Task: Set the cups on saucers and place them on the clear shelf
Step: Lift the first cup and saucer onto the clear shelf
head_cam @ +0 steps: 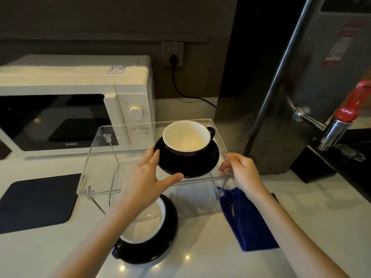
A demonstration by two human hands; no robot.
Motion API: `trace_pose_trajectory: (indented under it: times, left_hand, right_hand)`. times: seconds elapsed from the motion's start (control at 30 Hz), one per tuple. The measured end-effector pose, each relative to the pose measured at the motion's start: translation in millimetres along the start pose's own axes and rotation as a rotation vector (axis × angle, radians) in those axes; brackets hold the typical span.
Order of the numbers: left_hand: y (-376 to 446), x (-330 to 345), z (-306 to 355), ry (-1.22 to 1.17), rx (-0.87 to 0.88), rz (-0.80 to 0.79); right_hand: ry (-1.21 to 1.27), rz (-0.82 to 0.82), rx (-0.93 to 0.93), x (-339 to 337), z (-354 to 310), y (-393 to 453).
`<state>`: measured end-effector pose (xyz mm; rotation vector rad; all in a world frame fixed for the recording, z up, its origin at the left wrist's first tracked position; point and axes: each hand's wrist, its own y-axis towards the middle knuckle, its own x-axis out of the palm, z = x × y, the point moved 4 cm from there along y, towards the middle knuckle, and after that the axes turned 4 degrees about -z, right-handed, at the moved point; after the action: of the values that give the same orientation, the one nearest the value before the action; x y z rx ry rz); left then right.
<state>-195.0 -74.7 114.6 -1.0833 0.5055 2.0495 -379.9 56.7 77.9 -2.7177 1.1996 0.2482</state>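
On the clear shelf [100,163] a cup [186,137] sat on its saucer [188,165], the left hand [148,177] open at its nine o'clock rim, the right hand [239,169] pinching the shelf's three o'clock edge.

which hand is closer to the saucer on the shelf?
Left. The left hand touches the saucer at its near-left rim; the right hand is off its right side, at the clear shelf corner.

Two bare forearms coming in from bottom of frame, no sleeves showing anywhere up to picture edge. Left hand [149,178] and right hand [242,172] both bare too: no gloves, no rings, no watch or wristband that shows. Nails short and plain, no polish.
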Motion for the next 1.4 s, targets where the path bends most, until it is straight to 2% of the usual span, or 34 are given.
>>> trace_pose_trajectory:
  times: [0.27, 0.7, 0.97, 1.1, 1.2, 1.27, 1.4]
  left_hand:
    - [7, 2, 7, 0.056, 0.088, 0.066]
    - [48, 13, 1, 0.185, 0.037, 0.004]
    - [50, 15, -4, 0.140, 0.045, -0.006]
    - [42, 9, 0, 0.063, 0.081, -0.026]
    - [21, -7, -5, 0.080, 0.122, 0.008]
    - [-2, -23, -12, 0.121, 0.249, 0.120]
    - [-53, -42, -44, 0.282, 0.441, 0.319]
  right_hand:
    - [-0.044, 0.016, -0.075, 1, -2, -6]
    - [-0.135, 0.047, -0.099, 1, -2, -9]
    - [-0.167, 0.015, -0.083, 0, -3, -7]
    - [-0.315, -0.054, -0.059, -7, -11, -6]
    - [-0.577, 0.018, -0.222, -11, -28, -13]
    - [-0.668, 0.077, -0.427, -7, -42, -28]
    - [-0.711, -0.011, -0.712, 16, -46, -69]
